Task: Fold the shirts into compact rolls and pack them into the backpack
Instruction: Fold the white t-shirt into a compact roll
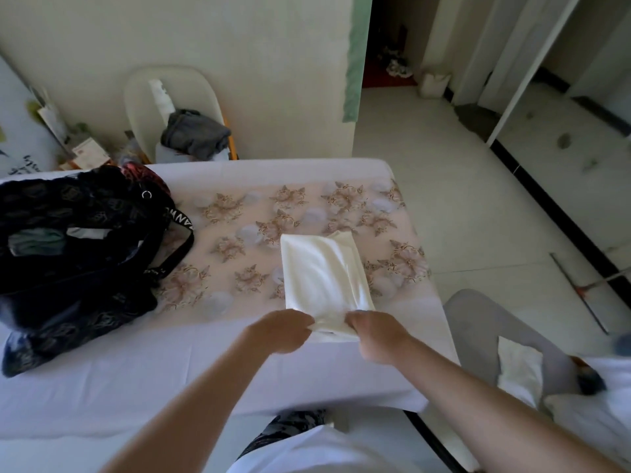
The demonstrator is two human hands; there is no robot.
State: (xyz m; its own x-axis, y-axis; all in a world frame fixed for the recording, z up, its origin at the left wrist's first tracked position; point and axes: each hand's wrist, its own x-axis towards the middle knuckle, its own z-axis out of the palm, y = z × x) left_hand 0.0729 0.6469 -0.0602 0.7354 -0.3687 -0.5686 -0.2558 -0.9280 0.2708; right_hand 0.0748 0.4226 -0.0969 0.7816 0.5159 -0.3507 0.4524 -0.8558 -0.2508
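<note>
We see little legible writing: the black backpack (78, 254), well left of our grip, has a strap w/ white capital letters, only partly readable, something like "ANW". Far beyond it, a panel at the picture's left edge carries dark handwriting we can't make out.

Our left hand (283, 331) and right hand (374, 332) both pinch the near edge of the folded white shirt (324, 278), fingers closed on the cloth, hands close together w/ a bit of fabric between them. Fingertips are mostly tucked under or behind the fabric, so exact finger placement is hard to tell. The shirt lies flat as a long rectangle stretching away from the grip, on the floral cloth (246, 227) covering the table (136, 387).

The backpack sits open, mouth up; inside we make out something greenish-grey and a pale piece, too dark to identify. Its lower part is cut off at the left edge.

Beyond the table, behind and left of the grip, a white chair (143, 97) holds a grey garment (194, 133) on a pale pile. Right of the grip, a grey seat (478, 322) w/ a white item on it, blurred.
</note>
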